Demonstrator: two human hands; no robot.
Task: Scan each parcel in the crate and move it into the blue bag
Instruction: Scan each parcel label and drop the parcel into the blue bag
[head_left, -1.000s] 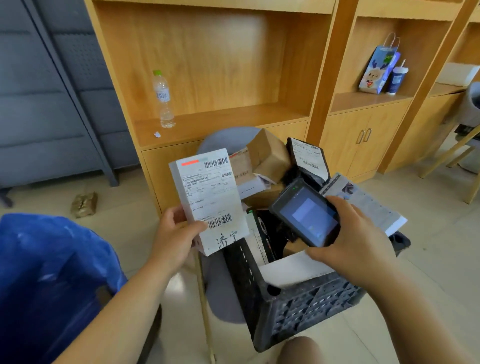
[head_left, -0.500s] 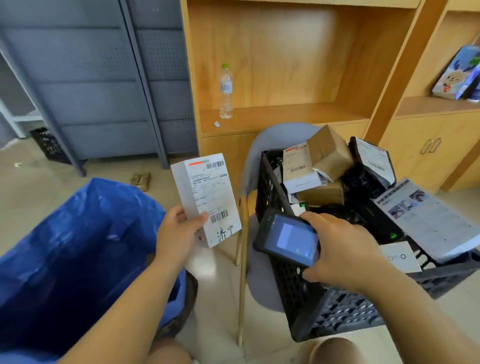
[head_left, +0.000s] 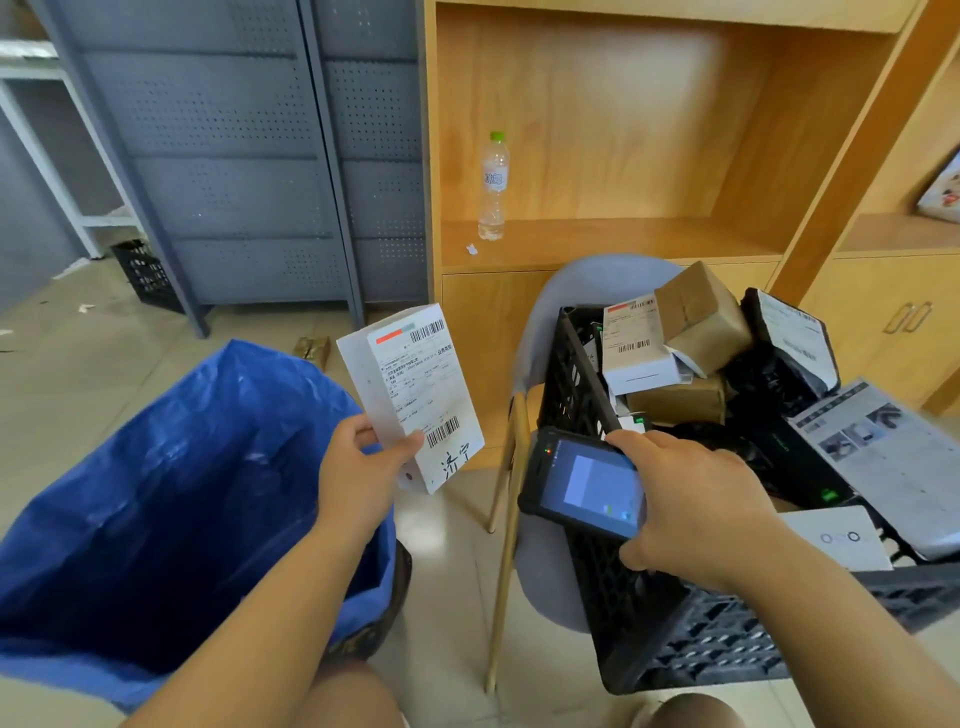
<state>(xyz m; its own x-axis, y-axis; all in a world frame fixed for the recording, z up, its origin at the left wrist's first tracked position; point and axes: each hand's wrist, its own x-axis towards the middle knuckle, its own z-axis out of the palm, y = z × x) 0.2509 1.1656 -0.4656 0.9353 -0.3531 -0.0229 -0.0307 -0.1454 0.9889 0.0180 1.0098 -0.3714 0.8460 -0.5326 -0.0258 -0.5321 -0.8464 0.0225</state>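
Observation:
My left hand (head_left: 358, 478) grips a flat white parcel (head_left: 410, 395) by its lower corner, label and barcodes facing me, held upright above the right rim of the open blue bag (head_left: 156, 499). My right hand (head_left: 696, 509) holds a black handheld scanner (head_left: 582, 480) with a lit screen, just left of the black plastic crate (head_left: 675, 639). The crate sits on a grey chair and holds several parcels: a brown box (head_left: 701, 317), a white labelled box (head_left: 634, 343), black mailer bags and a grey printed pouch (head_left: 893, 457).
A wooden shelf unit (head_left: 613, 239) with a water bottle (head_left: 492, 187) stands behind the crate. Grey perforated metal cabinets (head_left: 249, 182) fill the back left. A small brown packet (head_left: 311, 349) lies on the tiled floor beyond the bag. My knees show at the bottom edge.
My view has swung left, bringing the blue bag further into view. The white parcel has moved away from the crate toward the bag's rim. The scanner stays by the crate's left side.

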